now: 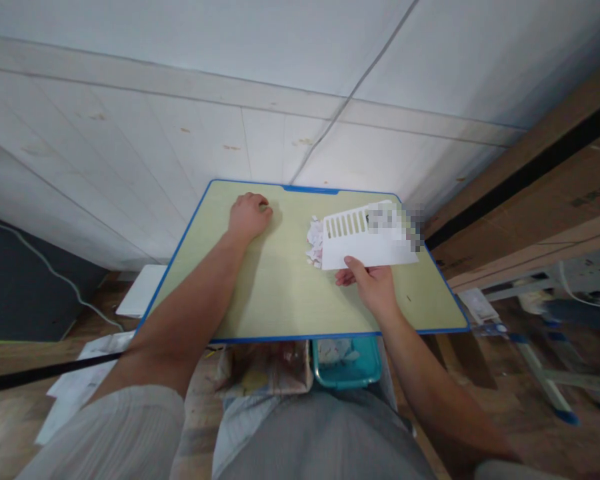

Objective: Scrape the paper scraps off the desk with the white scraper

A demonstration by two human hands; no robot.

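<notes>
A white paper card (360, 247) with a row of slots cut through it is in my right hand (373, 283). The thumb presses on its front edge while the fingers lie underneath. Part of the card's far right is blurred out. Beside its left end is a small heap of white paper scraps (315, 240), partly covered by the card. My left hand (250, 215) rests on the left side of the desk (280, 293), apart from the scraps. Its fingers are loosely curled, with a gap between thumb and index finger and nothing visible in it.
White wall panels (190, 127) rise behind the desk, and a grey cable (350, 100) runs down them. Large cardboard boxes (530, 193) stand on the right. Below the front edge are a teal bin (347, 380) with paper bits and a brownish box (265, 373).
</notes>
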